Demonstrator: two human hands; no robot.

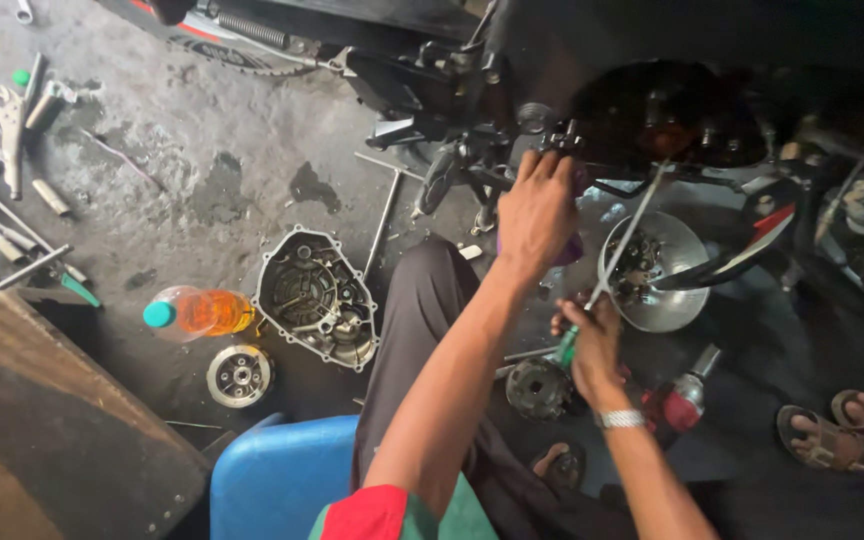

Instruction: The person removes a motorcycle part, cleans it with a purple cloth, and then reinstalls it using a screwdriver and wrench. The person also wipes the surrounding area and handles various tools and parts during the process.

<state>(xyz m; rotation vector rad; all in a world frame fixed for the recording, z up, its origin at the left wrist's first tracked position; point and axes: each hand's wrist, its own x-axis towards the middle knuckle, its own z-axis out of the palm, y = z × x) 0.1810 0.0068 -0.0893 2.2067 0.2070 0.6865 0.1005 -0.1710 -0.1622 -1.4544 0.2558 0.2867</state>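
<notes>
**Both hands up at the open side of the bike engine**

Left arm is stretched way out, nearly straight, with the left hand up against the open engine of the motorcycle. Back of the hand faces the camera, fingers curled forward onto the metal parts there, and a bit of purple rag peeks out from under the palm. Can't really tell how tight it's gripping since the fingertips are hidden.

The right hand sits lower and closer to the body, wrist bent, a silver watch on it. It's closed around the green handle of a long screwdriver, and the shaft runs up and away at an angle, tip reaching the engine just right of the left hand.

Just past the right hand there's a round metal bowl with small parts in it. Right under that hand is a dark round gear piece, and a red and silver tool lies beside the wrist. Well off to the left of the left arm: the engine cover lying on the floor, an orange bottle next to it, and a small round clutch part nearer the blue stool.
</notes>
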